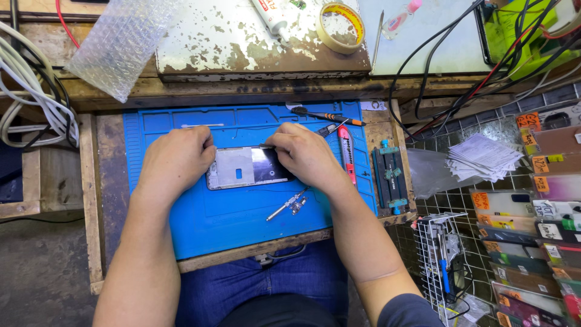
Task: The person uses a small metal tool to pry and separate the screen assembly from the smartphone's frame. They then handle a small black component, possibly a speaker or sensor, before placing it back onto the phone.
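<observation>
Down on the blue work mat (181,218), an opened phone frame (248,167) lies flat near the mat's middle, its long side running left to right. Both hands close on it from either end. The left hand (175,158) curls over the frame's left end, fingers bent and pressing on the edge. The right hand (305,154) covers the right end, fingers bent tight around the frame's upper corner; whether it also pinches a small tool there, I cannot tell.

Just below the frame, a pair of metal tweezers (289,204) lies slanted on the mat, apart from both hands. A red utility knife (347,154) lies beside the right hand, and an orange-handled screwdriver (330,116) rests near the mat's top edge. A roll of tape (341,27) and bubble wrap (121,45) sit on the shelf beyond. Stacked phone cases (544,230) fill the far right.
</observation>
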